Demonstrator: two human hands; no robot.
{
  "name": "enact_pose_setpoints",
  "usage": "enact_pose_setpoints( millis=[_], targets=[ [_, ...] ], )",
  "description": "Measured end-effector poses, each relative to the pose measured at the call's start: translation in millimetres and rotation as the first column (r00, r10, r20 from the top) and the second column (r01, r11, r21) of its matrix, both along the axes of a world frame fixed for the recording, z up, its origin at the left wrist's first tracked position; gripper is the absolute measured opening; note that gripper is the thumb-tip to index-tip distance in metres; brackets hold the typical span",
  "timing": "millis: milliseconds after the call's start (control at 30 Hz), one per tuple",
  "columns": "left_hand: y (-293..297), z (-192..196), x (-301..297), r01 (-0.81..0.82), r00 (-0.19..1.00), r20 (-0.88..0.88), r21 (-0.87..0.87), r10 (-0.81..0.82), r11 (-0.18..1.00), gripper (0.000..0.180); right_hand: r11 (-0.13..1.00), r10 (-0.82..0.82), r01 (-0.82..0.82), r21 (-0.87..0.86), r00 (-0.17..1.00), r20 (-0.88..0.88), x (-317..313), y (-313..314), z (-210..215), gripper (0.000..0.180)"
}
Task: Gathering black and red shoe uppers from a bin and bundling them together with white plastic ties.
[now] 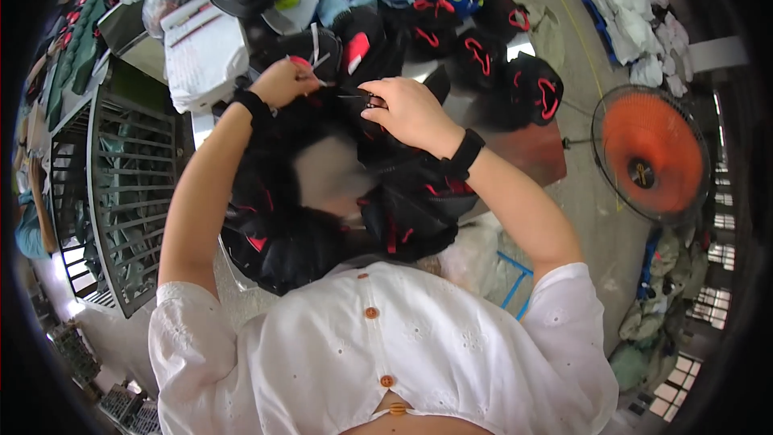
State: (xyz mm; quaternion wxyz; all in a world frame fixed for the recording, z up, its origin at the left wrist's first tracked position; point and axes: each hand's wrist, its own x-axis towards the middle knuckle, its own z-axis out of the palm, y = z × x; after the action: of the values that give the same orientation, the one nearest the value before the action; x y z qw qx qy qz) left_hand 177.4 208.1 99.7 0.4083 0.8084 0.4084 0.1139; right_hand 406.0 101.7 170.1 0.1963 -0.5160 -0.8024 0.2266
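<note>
My left hand (286, 83) is closed, pinching the edge of a black cap (322, 113) with red trim at the middle of the pile. My right hand (412, 115) is closed around small dark thread snips (374, 101), whose thin blade points left toward the fingers of my left hand. A gap separates the two hands. Below them, more black caps with red details (403, 209) lie heaped along the near side of the table, close to my body. The lower part of the held cap blends into the dark heap.
Several black caps with red cords (477, 56) cover the far right of the table. A white box (205, 52) stands at the left, beside a dark metal rack (133, 193). An orange fan (651, 153) is on the right. Another person (34, 221) is at far left.
</note>
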Motion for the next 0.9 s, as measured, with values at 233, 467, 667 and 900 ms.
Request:
enact_pose_setpoints(
  millis=[233,467,667,900],
  targets=[
    [2.1,-4.0,5.7,-0.054,0.988,0.132,-0.182,0.079,0.982,0.021,0.878,-0.022,-0.194,0.438,0.897,0.441,-28.1,50.3,4.7,0.010],
    [0.3,-12.4,3.9,-0.095,0.991,0.087,-0.040,0.098,0.995,0.019,0.936,0.063,-0.265,0.230,0.772,0.632,-49.5,71.0,-6.9,0.008],
    [-3.9,-13.5,0.4,-0.153,0.965,0.193,-0.137,0.178,0.979,0.017,0.978,0.100,-0.190,0.084,0.785,0.612,-51.6,80.9,-5.7,0.010],
    [-10.7,0.2,-18.9,0.135,0.913,0.407,-0.319,0.007,0.938,0.011,0.987,0.130,-0.065,-0.148,0.861,0.492,-35.1,90.5,2.1,0.015]
  ],
)
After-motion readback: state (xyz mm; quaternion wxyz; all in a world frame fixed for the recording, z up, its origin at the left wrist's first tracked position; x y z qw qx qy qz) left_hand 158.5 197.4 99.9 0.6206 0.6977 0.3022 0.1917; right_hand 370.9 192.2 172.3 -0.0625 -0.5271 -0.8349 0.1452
